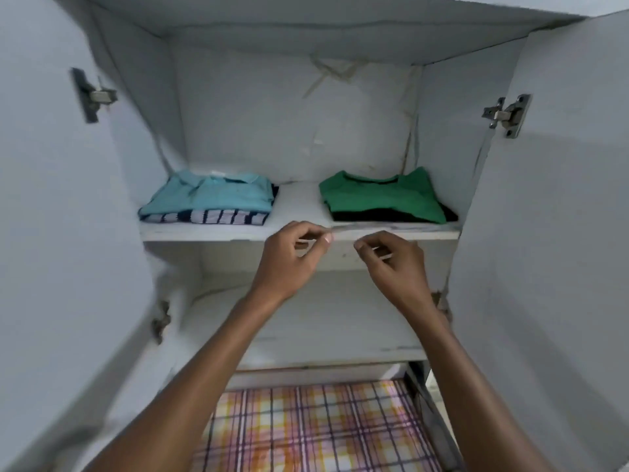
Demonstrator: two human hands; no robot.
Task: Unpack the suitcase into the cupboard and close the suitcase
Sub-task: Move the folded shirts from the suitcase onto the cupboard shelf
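Cupboard (pixel 299 235) upper shelf: 2 folded stacks, collars toward the back wall. Left hand (pixel 292 257) and right hand (pixel 391 260) loosely curled, grasping nothing.

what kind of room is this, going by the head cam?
Probably a bedroom. An open white cupboard holds folded shirts, a teal one and a green one, and a plaid sheet, likely a bed, lies just below it.

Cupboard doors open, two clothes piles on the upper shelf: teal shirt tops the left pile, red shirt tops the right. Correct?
Not quite. In the head view the right pile is topped by a green shirt, not red. The rest holds: doors open, teal shirt on the left pile, both on the upper shelf.
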